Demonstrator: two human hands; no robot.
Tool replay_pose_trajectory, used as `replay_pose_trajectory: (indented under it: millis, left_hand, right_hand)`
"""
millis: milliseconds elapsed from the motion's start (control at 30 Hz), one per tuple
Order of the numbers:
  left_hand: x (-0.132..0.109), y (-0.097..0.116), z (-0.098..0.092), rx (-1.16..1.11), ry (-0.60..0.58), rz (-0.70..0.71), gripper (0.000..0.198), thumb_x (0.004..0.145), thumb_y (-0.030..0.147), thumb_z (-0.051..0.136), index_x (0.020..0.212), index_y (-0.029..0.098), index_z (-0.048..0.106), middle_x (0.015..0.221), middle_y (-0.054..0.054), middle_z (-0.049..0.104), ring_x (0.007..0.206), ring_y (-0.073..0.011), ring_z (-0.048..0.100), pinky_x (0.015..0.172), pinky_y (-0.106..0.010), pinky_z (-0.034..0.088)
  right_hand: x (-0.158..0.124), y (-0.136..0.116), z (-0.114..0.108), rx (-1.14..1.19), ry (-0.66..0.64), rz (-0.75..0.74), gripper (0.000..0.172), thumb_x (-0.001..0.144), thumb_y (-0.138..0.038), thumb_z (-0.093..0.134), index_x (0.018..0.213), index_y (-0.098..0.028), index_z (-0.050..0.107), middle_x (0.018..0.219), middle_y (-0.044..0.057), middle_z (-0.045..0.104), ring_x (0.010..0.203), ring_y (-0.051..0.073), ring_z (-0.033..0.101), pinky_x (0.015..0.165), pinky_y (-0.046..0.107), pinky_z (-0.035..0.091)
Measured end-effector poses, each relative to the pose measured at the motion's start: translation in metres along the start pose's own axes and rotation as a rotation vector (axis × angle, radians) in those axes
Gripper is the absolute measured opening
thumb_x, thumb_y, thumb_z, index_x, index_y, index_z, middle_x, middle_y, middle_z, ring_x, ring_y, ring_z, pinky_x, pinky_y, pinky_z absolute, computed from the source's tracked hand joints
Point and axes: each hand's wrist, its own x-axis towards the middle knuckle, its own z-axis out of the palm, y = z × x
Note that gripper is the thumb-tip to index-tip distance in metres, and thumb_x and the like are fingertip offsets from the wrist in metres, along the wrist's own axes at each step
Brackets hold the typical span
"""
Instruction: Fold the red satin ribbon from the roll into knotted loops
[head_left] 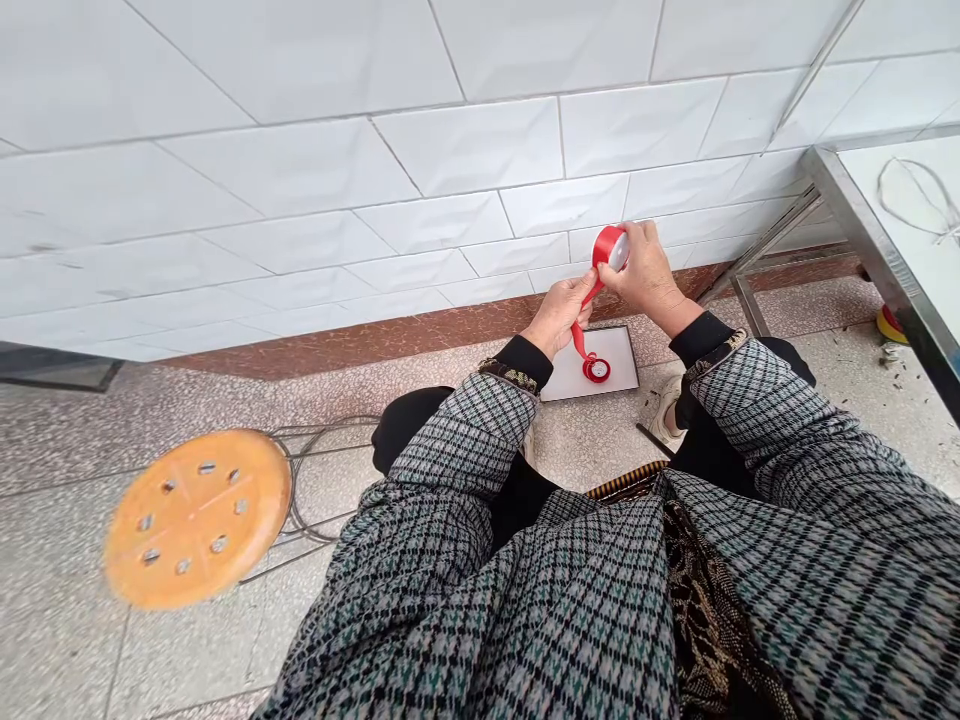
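Observation:
My right hand is wrapped round a red roll of tape or ribbon, held up in front of the tiled wall. My left hand pinches the red strip that runs down from the roll. The strip's lower end hangs in a small coil just above or on a white flat board lying on the floor. Both forearms are in checked sleeves.
An orange round stool with a wire frame stands on the speckled floor at the left. A metal-edged table with a white wire loop is at the right. The white tiled wall rises close ahead.

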Motion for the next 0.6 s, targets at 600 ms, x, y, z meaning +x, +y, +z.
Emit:
replay_pose_trajectory:
  millis: [600]
  left_hand:
    - [0.004,0.010,-0.005,-0.106,0.053,-0.085,0.063,0.101,0.064,0.071,0.065,0.024,0.038,0.045,0.010,0.029,0.034,-0.0039,0.021,0.037,-0.023,0.014]
  right_hand:
    - [-0.014,-0.022,-0.009,-0.215,-0.201,-0.336,0.060,0.097,-0.018,0.064,0.154,-0.012,0.050,0.153,0.026,0.052,0.146,0.047,0.050,0.123,0.074,0.047]
